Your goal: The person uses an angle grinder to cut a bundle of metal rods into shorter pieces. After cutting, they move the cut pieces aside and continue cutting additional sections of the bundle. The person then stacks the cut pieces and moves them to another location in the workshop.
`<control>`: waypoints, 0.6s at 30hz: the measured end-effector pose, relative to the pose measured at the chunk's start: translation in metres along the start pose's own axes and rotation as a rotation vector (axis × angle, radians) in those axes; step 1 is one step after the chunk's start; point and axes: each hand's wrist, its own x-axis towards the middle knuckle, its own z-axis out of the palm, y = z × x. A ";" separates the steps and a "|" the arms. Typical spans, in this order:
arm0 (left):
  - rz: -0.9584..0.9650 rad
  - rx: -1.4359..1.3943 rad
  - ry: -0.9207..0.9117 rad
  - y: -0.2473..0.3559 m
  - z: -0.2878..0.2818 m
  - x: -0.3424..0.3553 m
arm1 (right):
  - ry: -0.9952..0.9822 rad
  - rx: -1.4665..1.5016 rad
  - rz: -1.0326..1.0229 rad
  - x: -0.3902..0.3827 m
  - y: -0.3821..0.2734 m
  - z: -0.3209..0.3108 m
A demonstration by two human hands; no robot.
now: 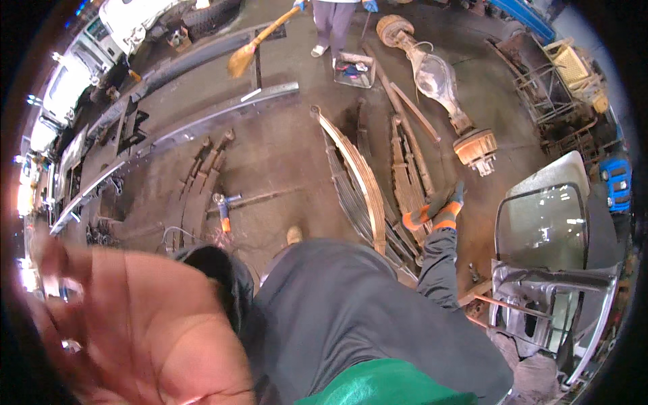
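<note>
My bare left hand [169, 324] is raised very close at the lower left, palm showing, with nothing in it. Its fingers are apart and partly blurred near the left rim. Down at the right, my right hand [448, 210] wears a grey work glove with an orange cuff and grips a second, matching glove [420, 216]. Beneath and beside it lie leaf springs [410, 172] on the floor. A curved, rust-brown leaf spring [354, 158] lies just left of them, and another leaf spring stack [199, 185] rests farther left.
A power tool with an orange handle [225, 219] lies left of my feet. A rusty axle [435, 77] is ahead at right. Framed glass [543, 226] stands at the right. A person [333, 27] ahead holds a broom [244, 59] near a bin [354, 71]. A long metal rail [202, 125] crosses the left.
</note>
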 end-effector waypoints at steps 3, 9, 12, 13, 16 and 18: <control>0.009 -0.019 -0.075 0.000 0.001 0.001 | 0.096 0.013 0.244 0.008 0.031 -0.061; -0.118 -0.080 -0.030 0.007 0.025 -0.007 | 0.114 -0.013 0.276 0.044 0.077 -0.191; -0.142 -0.097 -0.052 0.008 0.031 -0.008 | 0.134 -0.028 0.236 -0.003 0.074 -0.180; -0.133 -0.100 -0.053 0.008 0.032 -0.008 | 0.189 -0.009 0.301 -0.020 0.066 -0.171; 0.119 0.060 -0.220 -0.004 0.035 -0.007 | 0.303 -0.002 0.162 -0.046 0.036 -0.133; 0.607 0.713 -0.649 0.021 0.026 0.021 | 0.420 0.006 0.125 -0.055 0.038 -0.104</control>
